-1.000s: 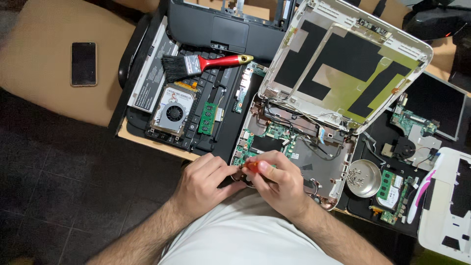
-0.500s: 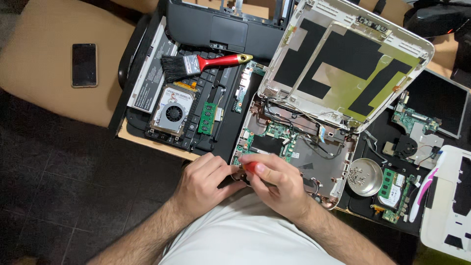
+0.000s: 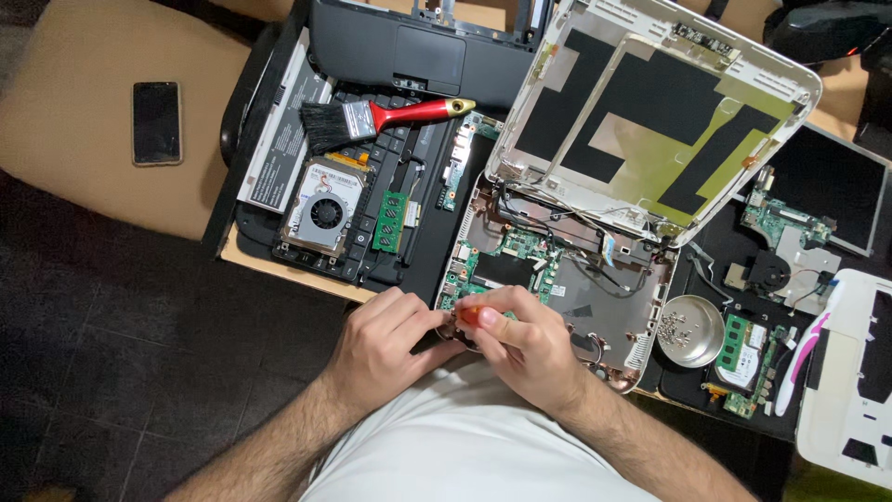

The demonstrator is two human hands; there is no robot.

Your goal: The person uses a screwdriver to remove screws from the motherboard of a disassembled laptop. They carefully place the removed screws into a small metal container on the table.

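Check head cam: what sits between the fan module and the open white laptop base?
In the head view, a green memory stick lies between the fan module and the white laptop base, on a black keyboard tray.

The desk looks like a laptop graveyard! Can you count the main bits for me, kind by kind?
Green memory sticks: 2
Cooling fans: 2
Paintbrush with a red handle: 1
Phone: 1
Round metal dish of screws: 1
Opened white laptop: 1
Red-handled tool in the right hand: 1
Total: 9
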